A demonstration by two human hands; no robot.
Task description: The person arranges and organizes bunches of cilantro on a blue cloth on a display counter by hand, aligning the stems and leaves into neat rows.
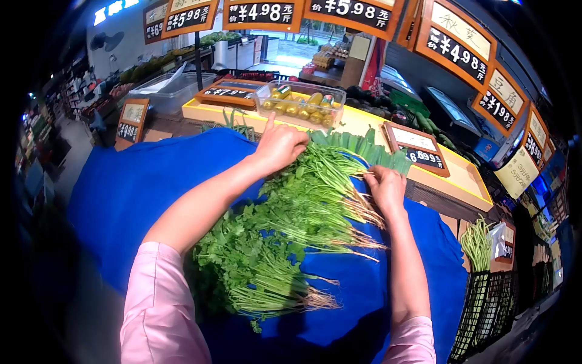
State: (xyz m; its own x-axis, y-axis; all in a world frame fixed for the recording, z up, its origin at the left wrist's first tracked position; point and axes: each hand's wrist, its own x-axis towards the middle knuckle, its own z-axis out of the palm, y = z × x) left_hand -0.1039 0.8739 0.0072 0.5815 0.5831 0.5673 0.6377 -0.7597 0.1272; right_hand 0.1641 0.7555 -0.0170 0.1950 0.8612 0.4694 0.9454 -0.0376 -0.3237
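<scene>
Leafy green herbs with thin stems and pale roots lie on a blue cloth (139, 188). The upper bunch (315, 188) spreads out with its roots to the right; a lower bunch (260, 279) rests nearer to me. My left hand (282, 145) is at the upper left edge of the upper bunch, fingers curled, index finger raised; what its fingertips hold is hidden. My right hand (385, 185) is at the upper right, beside the root ends, thumb and fingers pinched at a thin stem. Flat green leaves (364, 147) lie just behind both hands.
Behind the cloth are a yellow-edged shelf (451, 182), a clear box of yellow-green produce (297, 108) and price signs (418, 145). More signs (260, 13) hang overhead. Long green beans (478, 242) stand in a black crate (479, 303) at the right.
</scene>
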